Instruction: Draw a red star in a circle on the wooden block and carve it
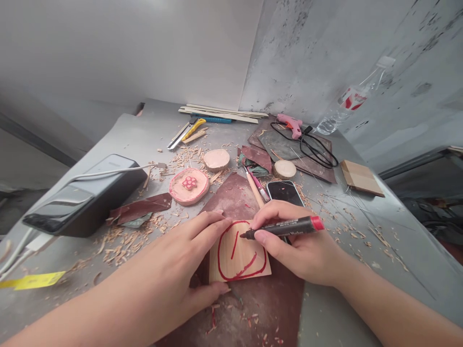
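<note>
A square wooden board (226, 250) lies on a dark red sheet of sandpaper (267, 303). Drawn on it in red are a rounded outline, a slanted stroke inside and a curved stroke at lower right. My left hand (188, 255) grips the board's left side, thumb at the near edge and fingers at the far edge. In my right hand (300, 246) is a black marker pen (285, 227) with a red end, its tip pointing left over the board near the slanted stroke. I cannot tell whether the tip touches the wood.
Beyond the board are a carved wood slice (189, 186), a plain slice (216, 159), a phone (285, 192) and carving tools (255, 188). A black power bank (87, 195) stands left. Farther back are a utility knife (183, 134), a pink glue gun (290, 125) and a bottle (354, 99).
</note>
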Action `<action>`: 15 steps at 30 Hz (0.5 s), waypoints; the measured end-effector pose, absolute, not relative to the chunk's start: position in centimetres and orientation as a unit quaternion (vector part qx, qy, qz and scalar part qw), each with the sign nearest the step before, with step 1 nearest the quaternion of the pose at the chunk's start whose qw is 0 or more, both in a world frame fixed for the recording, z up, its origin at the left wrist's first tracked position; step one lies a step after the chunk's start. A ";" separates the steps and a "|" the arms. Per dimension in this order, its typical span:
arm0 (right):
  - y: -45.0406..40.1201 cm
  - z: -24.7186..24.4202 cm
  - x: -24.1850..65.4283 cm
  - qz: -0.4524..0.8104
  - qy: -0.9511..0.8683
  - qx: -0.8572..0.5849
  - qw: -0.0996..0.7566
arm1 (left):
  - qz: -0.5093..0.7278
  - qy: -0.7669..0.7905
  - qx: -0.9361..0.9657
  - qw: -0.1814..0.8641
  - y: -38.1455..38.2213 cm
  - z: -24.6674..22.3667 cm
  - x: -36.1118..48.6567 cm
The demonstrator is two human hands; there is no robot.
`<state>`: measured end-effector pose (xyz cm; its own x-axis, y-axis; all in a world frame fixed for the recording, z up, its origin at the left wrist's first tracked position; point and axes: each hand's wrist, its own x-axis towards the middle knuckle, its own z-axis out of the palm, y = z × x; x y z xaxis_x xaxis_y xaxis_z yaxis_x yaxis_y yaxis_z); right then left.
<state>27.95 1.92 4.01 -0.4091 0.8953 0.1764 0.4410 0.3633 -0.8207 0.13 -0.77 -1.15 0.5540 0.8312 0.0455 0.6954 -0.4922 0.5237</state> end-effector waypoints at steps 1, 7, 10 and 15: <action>2.0 4.0 28.0 0.351 -0.763 -0.438 0.320 | 0.150 0.447 0.851 0.230 -0.8 -1.2 0.1; 2.0 3.5 28.1 0.348 -0.767 -0.434 0.320 | 0.139 0.447 0.855 0.225 -0.7 -1.1 0.1; 2.0 3.5 28.1 0.349 -0.768 -0.435 0.315 | 0.133 0.443 0.859 0.221 -0.7 -1.0 0.1; 2.1 3.4 28.1 0.344 -0.773 -0.431 0.315 | 0.125 0.446 0.861 0.213 -0.6 -0.8 0.2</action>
<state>28.07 2.10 3.44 -0.4309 0.8821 0.1902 0.4497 0.3927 -0.8022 0.15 -0.65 -0.81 0.5715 0.8202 0.0259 0.7137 -0.5125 0.4775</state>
